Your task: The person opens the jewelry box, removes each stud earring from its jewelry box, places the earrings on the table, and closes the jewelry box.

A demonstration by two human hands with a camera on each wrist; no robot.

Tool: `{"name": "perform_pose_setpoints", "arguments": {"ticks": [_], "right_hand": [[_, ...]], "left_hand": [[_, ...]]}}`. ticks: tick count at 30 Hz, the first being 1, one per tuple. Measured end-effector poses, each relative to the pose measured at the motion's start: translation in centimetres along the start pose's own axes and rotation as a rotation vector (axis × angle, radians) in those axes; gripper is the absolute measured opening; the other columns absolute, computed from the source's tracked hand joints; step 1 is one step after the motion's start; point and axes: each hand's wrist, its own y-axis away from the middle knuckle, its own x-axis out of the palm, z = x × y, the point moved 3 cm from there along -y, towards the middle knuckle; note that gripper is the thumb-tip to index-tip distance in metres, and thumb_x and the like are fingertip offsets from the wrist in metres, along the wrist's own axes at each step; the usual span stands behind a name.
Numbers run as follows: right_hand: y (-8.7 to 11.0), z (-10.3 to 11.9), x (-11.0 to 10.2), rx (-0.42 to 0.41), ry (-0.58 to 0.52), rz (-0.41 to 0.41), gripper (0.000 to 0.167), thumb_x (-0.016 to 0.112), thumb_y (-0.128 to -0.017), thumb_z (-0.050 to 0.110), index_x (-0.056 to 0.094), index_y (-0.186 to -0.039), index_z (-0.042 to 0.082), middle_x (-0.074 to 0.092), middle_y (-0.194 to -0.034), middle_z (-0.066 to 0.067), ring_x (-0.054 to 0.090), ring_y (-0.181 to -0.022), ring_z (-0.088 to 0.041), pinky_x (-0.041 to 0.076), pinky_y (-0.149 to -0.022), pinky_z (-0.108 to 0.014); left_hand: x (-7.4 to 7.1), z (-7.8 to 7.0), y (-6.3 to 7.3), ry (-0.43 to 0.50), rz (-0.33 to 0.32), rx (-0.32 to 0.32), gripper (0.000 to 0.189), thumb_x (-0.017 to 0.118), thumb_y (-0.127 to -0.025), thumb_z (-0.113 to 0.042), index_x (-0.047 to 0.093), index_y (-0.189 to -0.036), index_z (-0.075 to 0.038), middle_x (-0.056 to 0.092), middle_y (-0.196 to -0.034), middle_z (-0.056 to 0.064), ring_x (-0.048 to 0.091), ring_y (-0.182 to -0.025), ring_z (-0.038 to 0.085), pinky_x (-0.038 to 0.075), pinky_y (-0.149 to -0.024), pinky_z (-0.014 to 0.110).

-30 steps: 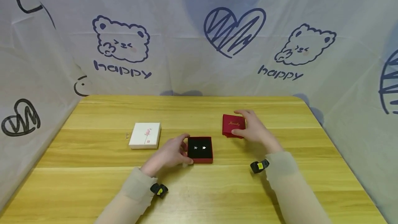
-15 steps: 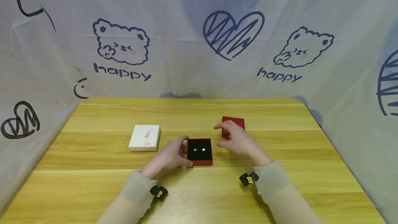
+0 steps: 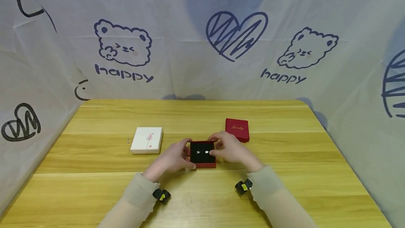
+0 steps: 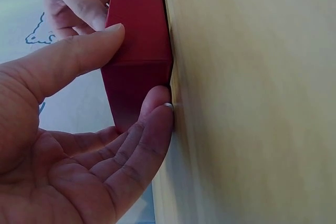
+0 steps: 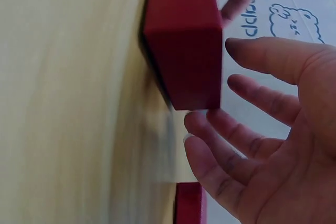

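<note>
An open red jewelry box point(image 3: 206, 165) with a black lining sits at mid-table in the head view. On the lining lie two small silver star-shaped earrings point(image 3: 198, 152). My left hand point(image 3: 172, 157) grips the box's left side, its thumb point(image 4: 97, 45) on the front wall and its fingers curled along the side and back. At the right side is my right hand point(image 3: 232, 149), its thumb tip overlapping the box edge beside the right-hand star. In the right wrist view that hand's fingers point(image 5: 265, 95) are spread loosely around the box's corner, pinching nothing.
A red lid point(image 3: 237, 128) lettered "Jewelry" lies behind the right hand. To the left stands a white box point(image 3: 146, 140) with a pink flower, and tiny pale pieces point(image 3: 128, 140) lie beside it. A printed cloth point(image 3: 177, 62) hangs behind the wooden table point(image 3: 284, 189).
My right hand has left the red lid and moved left to the jewelry box's right side. The left hand stays on the box.
</note>
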Motion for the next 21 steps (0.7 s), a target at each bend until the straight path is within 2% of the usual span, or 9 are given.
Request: {"name": "perform_pose_setpoints", "arguments": {"ticks": [7, 21], "right_hand": [[-0.3, 0.0, 0.7, 0.02, 0.039, -0.013, 0.018, 0.077, -0.085, 0.011, 0.071, -0.102, 0.009, 0.059, -0.107, -0.006, 0.059, -0.092, -0.022, 0.051, -0.082, -0.036], [-0.8, 0.0, 1.6, 0.083, 0.094, 0.005, 0.013, 0.078, -0.085, 0.015, 0.074, -0.097, 0.012, 0.054, -0.103, -0.003, 0.05, -0.083, -0.017, 0.046, -0.072, -0.032]], "left_hand": [[0.0, 0.1, -0.1, -0.003, 0.007, 0.006, 0.086, 0.088, -0.071, -0.011, 0.04, -0.142, 0.003, 0.063, -0.097, 0.009, 0.061, -0.078, 0.014, 0.052, -0.073, 0.034], [0.0, 0.3, -0.1, -0.009, 0.017, 0.001, 0.086, 0.088, -0.073, -0.012, 0.039, -0.142, 0.002, 0.062, -0.099, 0.008, 0.062, -0.08, 0.015, 0.052, -0.075, 0.035]]}}
